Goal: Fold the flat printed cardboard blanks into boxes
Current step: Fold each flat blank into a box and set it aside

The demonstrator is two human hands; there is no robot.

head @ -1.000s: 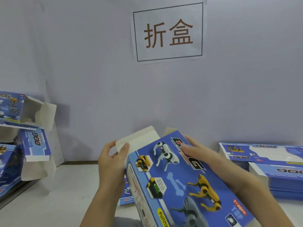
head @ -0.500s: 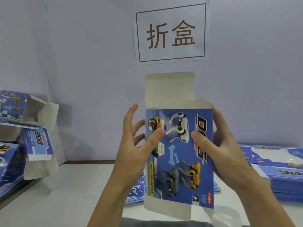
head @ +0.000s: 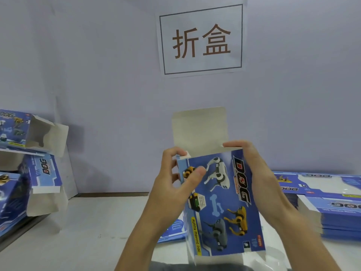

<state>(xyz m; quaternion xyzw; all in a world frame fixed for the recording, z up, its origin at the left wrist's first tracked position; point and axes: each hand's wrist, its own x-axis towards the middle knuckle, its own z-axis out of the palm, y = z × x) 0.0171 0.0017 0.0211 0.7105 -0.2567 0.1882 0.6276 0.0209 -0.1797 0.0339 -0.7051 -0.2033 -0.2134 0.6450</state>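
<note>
The half-formed box (head: 220, 200) is held upright in the air above the near edge of the table (head: 82, 227), its long top flap (head: 200, 129) standing open. The left hand (head: 173, 184) pinches the upper left corner, thumb on the printed face and fingers curled over a small side flap (head: 184, 155). The right hand (head: 259, 178) grips the right edge, fingers curled over the top right corner. The likely slip: if the side flaps spring back out before the long flap comes down, it may jam or crease. Uneven squeezing could skew the tube.
</note>
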